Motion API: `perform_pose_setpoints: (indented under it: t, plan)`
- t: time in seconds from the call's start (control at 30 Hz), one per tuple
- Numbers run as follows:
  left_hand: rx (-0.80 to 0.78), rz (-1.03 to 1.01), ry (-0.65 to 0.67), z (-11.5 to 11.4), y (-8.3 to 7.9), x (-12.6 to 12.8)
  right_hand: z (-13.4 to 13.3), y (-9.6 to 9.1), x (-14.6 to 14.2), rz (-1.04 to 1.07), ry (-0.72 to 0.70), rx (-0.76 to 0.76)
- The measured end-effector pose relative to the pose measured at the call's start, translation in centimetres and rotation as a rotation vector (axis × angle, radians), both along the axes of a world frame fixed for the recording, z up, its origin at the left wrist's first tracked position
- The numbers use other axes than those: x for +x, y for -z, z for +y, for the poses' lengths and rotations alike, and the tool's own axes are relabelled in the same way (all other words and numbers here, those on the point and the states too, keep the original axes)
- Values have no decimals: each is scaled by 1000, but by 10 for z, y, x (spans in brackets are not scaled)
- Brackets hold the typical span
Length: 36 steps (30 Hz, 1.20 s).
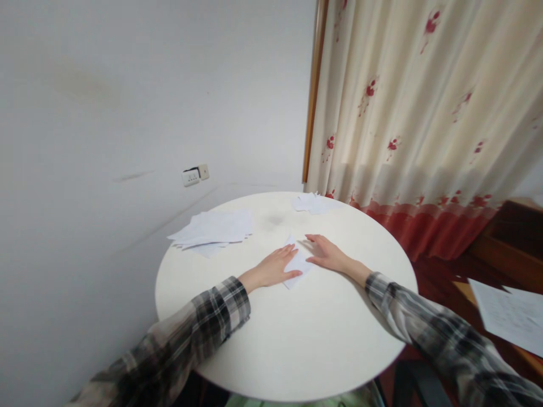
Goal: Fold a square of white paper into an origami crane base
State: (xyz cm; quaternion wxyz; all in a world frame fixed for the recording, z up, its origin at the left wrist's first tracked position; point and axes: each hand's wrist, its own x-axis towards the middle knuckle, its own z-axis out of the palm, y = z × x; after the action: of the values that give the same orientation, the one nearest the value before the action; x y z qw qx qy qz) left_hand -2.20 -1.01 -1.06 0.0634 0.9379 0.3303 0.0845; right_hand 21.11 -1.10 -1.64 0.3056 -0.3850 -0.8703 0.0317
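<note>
A small folded piece of white paper (298,263) lies on the round white table (271,339), with pointed corners toward the far and near sides. My left hand (274,267) rests flat over its left part, fingers stretched out and the thumb across its near part. Part of the paper is hidden under that hand. At the paper's right edge is my right hand (328,253), its fingers apart and curved, with nothing held between them. The thumb of this hand is close to the paper's right corner; whether it touches I cannot tell.
A stack of white sheets (216,229) lies at the table's far left. Smaller white paper pieces (311,203) sit at the far edge. A wall with a socket (190,177) borders the left, a flowered curtain (407,113) the back right. Printed sheets (509,314) lie lower right.
</note>
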Motion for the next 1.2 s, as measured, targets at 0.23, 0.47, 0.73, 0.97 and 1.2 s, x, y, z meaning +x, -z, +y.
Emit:
perform_pose_setpoints:
  t: [0.23, 0.47, 0.73, 0.97, 1.2]
  plan:
    - [-38, -9, 6, 2, -2, 1, -19, -4, -19, -18, -154, -52]
    - [-199, 49, 128, 4, -18, -17, -23, -9, -18, -100, -191, -102]
    - [-259, -17, 104, 2, -21, -22, -28, -11, -15, -106, -168, -123]
    - [-234, -15, 119, -1, -23, -20, -30, -12, -16, -114, -198, -106]
    - [-266, -62, 82, 3, -21, -23, -30, -12, -15, -130, -221, -79]
